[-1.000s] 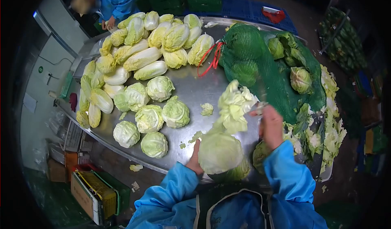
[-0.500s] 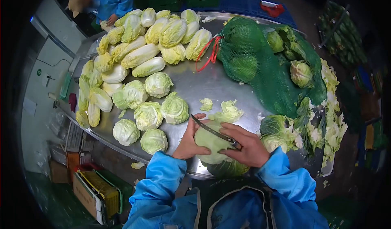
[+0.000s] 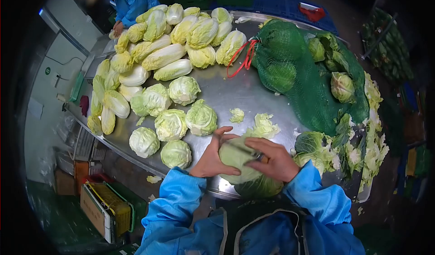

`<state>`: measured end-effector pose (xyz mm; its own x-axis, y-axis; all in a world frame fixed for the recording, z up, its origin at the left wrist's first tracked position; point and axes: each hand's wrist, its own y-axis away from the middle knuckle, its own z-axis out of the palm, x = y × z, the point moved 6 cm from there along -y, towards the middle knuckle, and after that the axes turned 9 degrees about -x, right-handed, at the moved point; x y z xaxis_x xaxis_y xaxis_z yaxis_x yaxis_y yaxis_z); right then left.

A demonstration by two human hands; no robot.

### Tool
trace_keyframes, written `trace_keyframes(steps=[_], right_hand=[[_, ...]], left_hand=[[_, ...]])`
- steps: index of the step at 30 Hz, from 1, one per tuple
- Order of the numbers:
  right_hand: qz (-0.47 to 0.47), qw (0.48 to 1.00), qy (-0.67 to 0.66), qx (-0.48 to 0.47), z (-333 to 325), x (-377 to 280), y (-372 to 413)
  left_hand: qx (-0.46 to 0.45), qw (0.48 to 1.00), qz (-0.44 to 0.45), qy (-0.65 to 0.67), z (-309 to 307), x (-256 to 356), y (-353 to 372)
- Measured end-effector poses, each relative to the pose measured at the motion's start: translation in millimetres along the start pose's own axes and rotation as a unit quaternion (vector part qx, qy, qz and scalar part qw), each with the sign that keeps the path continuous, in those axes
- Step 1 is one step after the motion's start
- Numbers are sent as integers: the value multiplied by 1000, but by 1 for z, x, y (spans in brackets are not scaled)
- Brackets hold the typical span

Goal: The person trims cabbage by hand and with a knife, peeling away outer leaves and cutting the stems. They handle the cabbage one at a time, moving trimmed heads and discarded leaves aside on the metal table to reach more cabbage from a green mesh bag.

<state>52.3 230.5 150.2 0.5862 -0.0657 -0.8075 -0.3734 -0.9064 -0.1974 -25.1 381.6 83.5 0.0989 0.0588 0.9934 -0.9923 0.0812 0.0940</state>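
My left hand (image 3: 210,159) grips the left side of a pale green round cabbage (image 3: 232,156) near the front edge of the metal table. In my right hand (image 3: 275,159) is a knife (image 3: 258,156), its blade smeared by motion over the top of the cabbage. Darker outer leaves (image 3: 258,187) show beneath the cabbage, close to my apron. Just beyond my hands lie loose pale leaves (image 3: 265,126). Several round cabbages (image 3: 171,125) stand to the left of my left hand.
Long napa cabbages (image 3: 164,57) are heaped at the back left of the metal table (image 3: 217,89). A green mesh sack (image 3: 281,69) holding cabbages lies at the back right. Leaf trimmings (image 3: 372,132) line the right edge. Another person (image 3: 133,3) stands at the far left corner.
The view has shifted slightly, so the table's contents sit further right. The knife's blade was sharp and lay across the cabbage; now it is blurred. My left hand still grips the cabbage.
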Motion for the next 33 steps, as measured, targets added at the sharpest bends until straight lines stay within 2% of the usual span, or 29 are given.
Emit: trace_keyframes(steps=[2, 3, 5, 7, 12, 14, 18, 20, 24, 27, 29, 30, 32, 33], right_hand=[[200, 972, -66, -105, 2, 25, 2], [201, 971, -67, -108, 4, 28, 6], [39, 995, -79, -41, 1, 16, 7], [47, 996, -72, -25, 0, 8, 7], [73, 997, -37, -9, 2, 15, 16], [49, 998, 39, -33, 3, 15, 18], [91, 995, 20, -24, -1, 14, 17], [37, 999, 8, 5, -6, 12, 18], [71, 997, 24, -21, -3, 19, 19], [108, 992, 62, -28, -9, 38, 16], [294, 955, -31, 9, -25, 76, 23], [295, 955, -32, 10, -27, 90, 29], [215, 968, 85, 96, -44, 91, 27], [214, 969, 85, 93, -40, 90, 31]], left_hand=[[-17, 1000, -6, -6, 1, -1, 1], [-35, 999, -15, -9, 5, -3, 3], [-36, 999, -15, 18, 8, -4, 1], [-22, 998, -20, 55, 9, -6, -1], [-25, 998, -34, 35, 9, -13, -7], [-31, 998, -43, 28, 10, -17, -8], [-17, 997, -59, 38, 13, -13, -7], [-9, 997, -61, 35, 10, -19, -8], [-19, 997, -61, 46, 16, -14, -11], [-33, 992, -100, 70, 19, -17, -9], [-61, 995, -65, 50, 21, -11, -9], [-62, 995, -65, 50, 22, -9, -7], [-81, 996, -39, 20, 23, -3, -7], [-78, 996, -39, 21, 22, -2, -7]])
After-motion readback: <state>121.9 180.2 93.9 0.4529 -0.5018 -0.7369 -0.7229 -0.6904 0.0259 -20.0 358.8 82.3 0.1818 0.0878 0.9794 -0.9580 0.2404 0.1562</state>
